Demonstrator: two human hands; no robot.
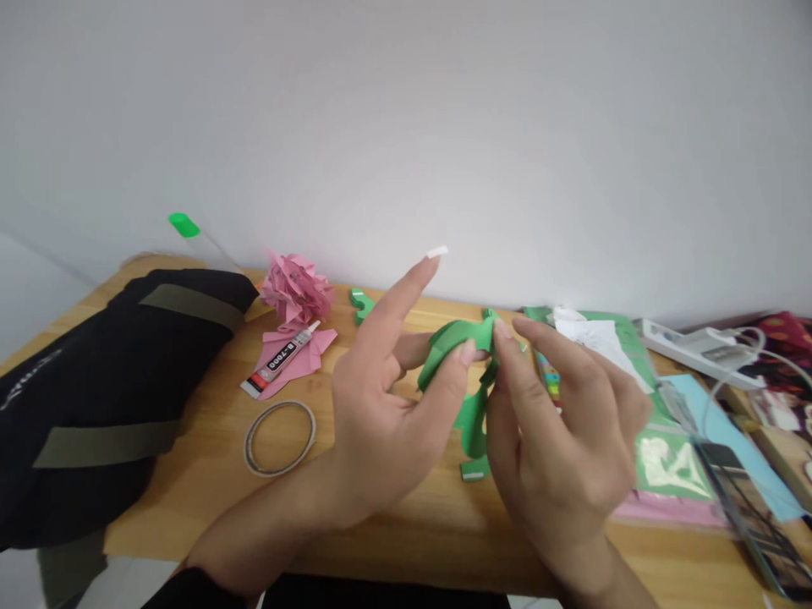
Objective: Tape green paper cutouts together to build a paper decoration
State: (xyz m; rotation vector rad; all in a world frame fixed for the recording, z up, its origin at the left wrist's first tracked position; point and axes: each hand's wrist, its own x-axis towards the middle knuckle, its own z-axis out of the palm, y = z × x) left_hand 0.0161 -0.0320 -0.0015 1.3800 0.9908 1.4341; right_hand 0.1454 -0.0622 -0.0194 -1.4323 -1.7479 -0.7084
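Observation:
A curled green paper piece [460, 338] is held up over the table between both hands. My left hand [393, 414] pinches its left side between thumb and fingers, with the index finger stretched upward. A small white strip [437, 251], like a bit of tape, sticks to that fingertip. My right hand [564, 431] is closed at the piece's right end, thumb and index finger pressed together there. More green paper [473, 419] hangs below, partly hidden by the right hand. A smaller green piece with a white strip [474, 470] shows beneath it.
On the left lie a black bag [107, 372], pink crumpled paper [297, 289], a B-7000 glue tube [280, 359] and a tape roll [280, 438]. Another green piece [361, 304] lies by the wall. On the right are plastic packets [672, 465], a phone [754, 516] and a power strip [698, 351].

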